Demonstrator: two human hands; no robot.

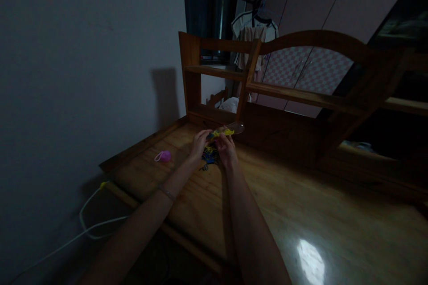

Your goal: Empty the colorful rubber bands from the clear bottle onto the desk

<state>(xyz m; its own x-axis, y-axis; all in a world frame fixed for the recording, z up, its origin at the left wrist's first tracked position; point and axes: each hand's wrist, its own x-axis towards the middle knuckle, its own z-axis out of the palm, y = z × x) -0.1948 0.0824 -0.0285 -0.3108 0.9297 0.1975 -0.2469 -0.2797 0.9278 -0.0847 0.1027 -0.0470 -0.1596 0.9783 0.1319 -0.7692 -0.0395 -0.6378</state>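
My left hand is closed, its fingertips at the dark end of a bright yellow stringy piece. What exactly they pinch is too dark and small to make out. From the other side my right hand closes on the yellow piece with thumb and fingers. Just behind it, a clear rounded plastic thing sticks out to the right, partly hidden by the hands. Below and between the hands, a tangled blue and yellow heap lies on the wooden desk. Small dark bits lie at its near edge.
A pink ball-like thing with a loop lies left of my hands. Wooden shelving rises along the desk's back. The wall borders the left side, where a white cable hangs beside the desk edge.
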